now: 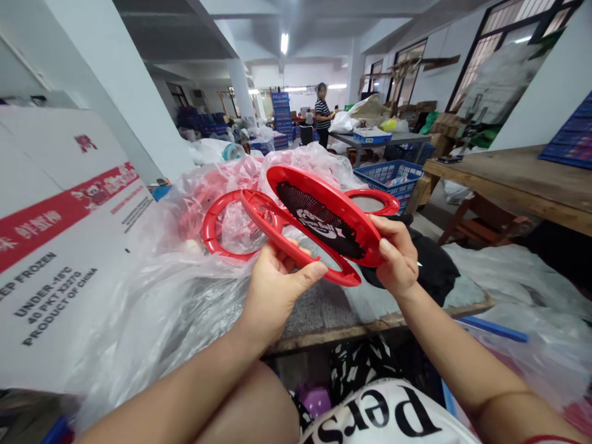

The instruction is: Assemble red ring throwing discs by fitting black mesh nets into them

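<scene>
My left hand [282, 280] is closed on a red plastic ring [300, 254], thumb on the near side of its rim. In my right hand [396, 253], pinched at the lower right edge, is a red hoop with black mesh [324, 216] that carries white "Throw Ball" lettering. The hoop is tilted and partly overlaps the ring behind it; whether the two touch is hard to tell. Another red ring [213, 231] rests on clear plastic wrapping to the left, and one more red ring [386, 200] lies behind my right hand.
A large printed carton [60, 246] stands at the left. Clear plastic bags [185, 271] with red pieces cover the table [319, 330]. Black fabric [435, 265] lies by my right wrist. Beyond are a blue crate [393, 172], a wooden bench [509, 179] and a standing person [322, 114].
</scene>
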Motion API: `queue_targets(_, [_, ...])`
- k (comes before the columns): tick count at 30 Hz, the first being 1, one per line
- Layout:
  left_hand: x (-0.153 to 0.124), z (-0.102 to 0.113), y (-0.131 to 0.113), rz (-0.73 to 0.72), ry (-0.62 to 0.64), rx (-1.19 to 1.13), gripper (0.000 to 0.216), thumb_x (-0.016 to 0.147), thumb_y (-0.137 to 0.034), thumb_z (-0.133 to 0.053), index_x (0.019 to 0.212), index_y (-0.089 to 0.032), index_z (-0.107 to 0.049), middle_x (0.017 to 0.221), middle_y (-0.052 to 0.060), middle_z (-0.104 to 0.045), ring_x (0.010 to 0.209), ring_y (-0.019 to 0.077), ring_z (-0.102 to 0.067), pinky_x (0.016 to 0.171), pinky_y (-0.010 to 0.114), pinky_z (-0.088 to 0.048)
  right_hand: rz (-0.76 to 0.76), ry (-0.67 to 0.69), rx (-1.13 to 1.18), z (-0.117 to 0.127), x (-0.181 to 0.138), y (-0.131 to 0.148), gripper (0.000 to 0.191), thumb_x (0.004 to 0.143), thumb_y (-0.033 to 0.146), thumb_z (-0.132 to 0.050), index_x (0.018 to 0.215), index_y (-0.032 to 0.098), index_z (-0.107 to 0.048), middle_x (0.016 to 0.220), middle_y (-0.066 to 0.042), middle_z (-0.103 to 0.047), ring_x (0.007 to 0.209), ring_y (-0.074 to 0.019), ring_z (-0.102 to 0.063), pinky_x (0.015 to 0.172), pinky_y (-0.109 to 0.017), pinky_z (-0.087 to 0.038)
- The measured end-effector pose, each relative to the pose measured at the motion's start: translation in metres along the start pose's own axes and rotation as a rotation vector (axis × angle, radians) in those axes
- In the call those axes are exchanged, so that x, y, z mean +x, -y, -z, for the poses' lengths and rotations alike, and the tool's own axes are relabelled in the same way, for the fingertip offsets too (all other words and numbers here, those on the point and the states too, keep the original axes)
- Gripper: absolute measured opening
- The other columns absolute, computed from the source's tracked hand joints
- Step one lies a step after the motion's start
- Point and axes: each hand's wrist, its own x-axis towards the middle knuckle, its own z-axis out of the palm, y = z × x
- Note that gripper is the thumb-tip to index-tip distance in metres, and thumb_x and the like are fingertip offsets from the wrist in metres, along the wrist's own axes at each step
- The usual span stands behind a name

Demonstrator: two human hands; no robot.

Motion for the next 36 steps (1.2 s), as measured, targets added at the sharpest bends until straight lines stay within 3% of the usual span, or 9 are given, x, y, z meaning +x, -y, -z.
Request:
queue_targets(5, [0.001,0.002,0.001,-0.006,0.009,0.011,0.056,0.059,-0.034,-0.097,0.095,-0.020,-0.056,0.089,0.000,-0.068,0.085,0.0178,-0.067,0.087,0.037,-0.056,0.023,-0.006,-0.011,0.002,0.000,-0.002,0.039,0.098,0.043,-0.047,0.130,0.027,-0.065,0.129,-0.008,-0.071,0.125,-0.0327,-0.065,0.105,-0.057,-0.054])
queue_targets(14, [-0.004,0.003,0.000,-0.046,0.011,-0.042,0.060,0.057,-0.034,-0.099,0.098,-0.021,-0.057,0.090,-0.001,-0.070,0.085,0.0157,-0.068,0.082,0.030,-0.056,0.192,0.207,-0.017,0.014,0.002,0.012,0.039,0.098,0.041,-0.049,0.132,0.031,-0.064,0.131,-0.009,-0.071,0.119,-0.0324,-0.069,0.097,-0.057,-0.058])
queue_targets(18, [-0.005,0.002,-0.002,-0.025,0.024,-0.096,0.058,0.058,-0.035,-0.099,0.098,-0.020,-0.059,0.090,-0.001,-0.072,0.085,0.0173,-0.070,0.083,0.032,-0.058,0.189,0.271,-0.029,0.016,0.009,0.016,0.040,0.098,0.043,-0.049,0.131,0.030,-0.066,0.129,-0.011,-0.072,0.116,-0.0323,-0.070,0.095,-0.057,-0.058])
queue_targets(26, [-0.002,-0.002,-0.005,-0.012,0.083,-0.174,0.062,0.064,-0.032,-0.097,0.114,-0.019,-0.062,0.119,0.008,-0.074,0.111,0.0270,-0.071,0.091,0.039,-0.061,0.336,0.420,0.025,0.018,0.022,0.023,0.043,0.099,0.031,-0.047,0.139,0.029,-0.060,0.130,-0.012,-0.072,0.115,-0.0294,-0.072,0.088,-0.049,-0.060])
queue_targets(32, [0.001,0.001,-0.003,-0.024,0.095,-0.203,0.061,0.068,-0.033,-0.094,0.118,-0.017,-0.063,0.121,0.011,-0.075,0.117,0.0290,-0.070,0.092,0.039,-0.064,0.433,0.485,0.081,0.016,0.035,0.026,0.045,0.100,0.029,-0.048,0.142,0.024,-0.060,0.133,-0.015,-0.070,0.115,-0.0280,-0.072,0.090,-0.045,-0.060])
queue_targets(36, [0.002,0.001,-0.004,-0.056,0.097,-0.206,0.063,0.069,-0.034,-0.094,0.122,-0.019,-0.064,0.122,0.010,-0.075,0.118,0.0297,-0.070,0.093,0.039,-0.065,0.428,0.528,0.105,0.014,0.042,0.027,0.047,0.102,0.030,-0.045,0.147,0.028,-0.058,0.134,-0.014,-0.070,0.117,-0.0288,-0.071,0.093,-0.049,-0.060])
